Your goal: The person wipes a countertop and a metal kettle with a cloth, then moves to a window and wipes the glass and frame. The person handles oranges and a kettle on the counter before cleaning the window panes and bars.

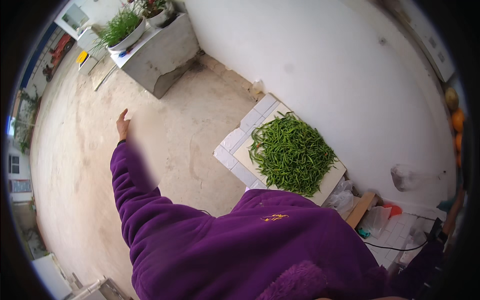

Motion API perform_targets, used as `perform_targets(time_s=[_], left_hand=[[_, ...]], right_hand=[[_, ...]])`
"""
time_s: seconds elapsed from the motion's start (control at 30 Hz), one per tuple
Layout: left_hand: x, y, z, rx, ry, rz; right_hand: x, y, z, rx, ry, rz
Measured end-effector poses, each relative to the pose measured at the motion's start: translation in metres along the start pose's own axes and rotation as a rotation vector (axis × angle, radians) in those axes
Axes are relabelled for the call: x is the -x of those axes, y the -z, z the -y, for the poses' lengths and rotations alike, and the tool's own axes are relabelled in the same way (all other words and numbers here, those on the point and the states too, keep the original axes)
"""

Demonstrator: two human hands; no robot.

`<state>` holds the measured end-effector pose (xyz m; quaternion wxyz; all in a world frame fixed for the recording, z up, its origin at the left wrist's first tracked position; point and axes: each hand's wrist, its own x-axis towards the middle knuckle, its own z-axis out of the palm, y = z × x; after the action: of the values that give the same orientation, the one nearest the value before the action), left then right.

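My left arm, in a purple sleeve, stretches out over the pale concrete floor. At its end my left hand [123,125] is raised with a finger extended, and nothing shows in it; a blurred patch lies beside the hand and forearm. Near the right rim, my right hand [454,212] reaches up past a dark wristband, dim and with its fingers hard to make out. A big heap of green chili peppers [292,152], with a few red bits, is spread on a cream board [242,155] over a white-tiled surface [227,148] in front of my body. Neither hand touches the peppers.
A white wall [320,60] runs behind the peppers. Clear plastic bags [341,196], a cardboard piece [360,210] and a black cable [395,248] lie right of them. Orange round things [457,120] sit at the right rim. Potted green plants [121,27] stand on a concrete block [162,55].
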<state>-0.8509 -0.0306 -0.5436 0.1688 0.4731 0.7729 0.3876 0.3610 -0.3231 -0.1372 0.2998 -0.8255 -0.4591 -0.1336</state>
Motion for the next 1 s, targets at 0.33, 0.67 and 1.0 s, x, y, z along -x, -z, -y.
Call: perform_targets(time_s=[0.33, 0.67, 1.0], left_hand=[[0.082, -0.087, -0.383, 0.331, -0.857, 0.065], [0.25, -0.134, -0.681, 0.753, -1.371, 0.339], [0.324, -0.223, -0.794, 0.783, -1.498, 0.379]], right_hand=[[0.083, -0.015, 0.132, -0.054, 0.218, -0.125], [0.092, -0.042, 0.192, 0.164, 0.449, -0.35], [0.11, -0.033, 0.19, 0.233, 0.426, -0.385]])
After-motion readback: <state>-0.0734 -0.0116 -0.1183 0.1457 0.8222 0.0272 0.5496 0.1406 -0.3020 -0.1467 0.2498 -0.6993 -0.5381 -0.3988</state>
